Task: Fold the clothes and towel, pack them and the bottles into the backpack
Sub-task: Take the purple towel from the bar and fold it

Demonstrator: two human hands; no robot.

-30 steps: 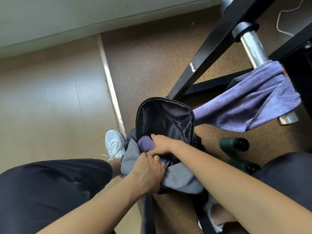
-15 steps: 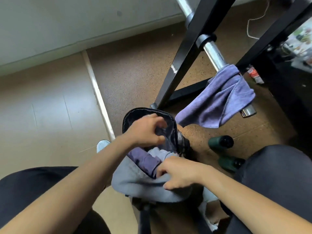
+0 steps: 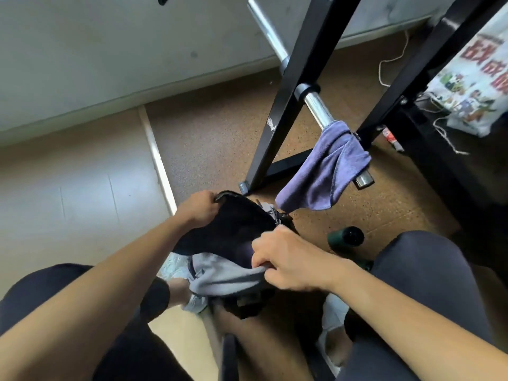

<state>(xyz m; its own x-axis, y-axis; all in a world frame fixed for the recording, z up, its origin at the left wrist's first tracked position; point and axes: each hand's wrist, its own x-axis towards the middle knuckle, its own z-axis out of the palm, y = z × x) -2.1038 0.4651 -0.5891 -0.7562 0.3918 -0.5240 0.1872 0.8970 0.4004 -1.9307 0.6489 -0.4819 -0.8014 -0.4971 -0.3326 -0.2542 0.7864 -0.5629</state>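
Observation:
A black backpack [image 3: 236, 224] stands open on the floor between my knees. My left hand [image 3: 199, 209] grips the far rim of its opening. My right hand [image 3: 286, 259] pinches the near grey edge [image 3: 228, 276] of the bag or of a garment; which one I cannot tell. A dark purple cloth [image 3: 243, 253] shows inside the opening. A purple towel [image 3: 327, 174] hangs over the end of a chrome bar [image 3: 316, 105]. One dark green bottle [image 3: 346, 237] lies on the floor to the right of the bag; a second is mostly hidden behind my right knee.
Black slanted frame legs [image 3: 286, 105] rise behind the bag. A printed cloth bag [image 3: 472, 86] hangs at the right edge. My white shoes [image 3: 176, 268] flank the backpack. A white cord [image 3: 384, 67] lies on the brown cork floor; pale floorboards lie to the left.
My left hand slid from the flap's middle to the far rim and pulled it back. My right hand closed on the near grey edge. The view tilted up.

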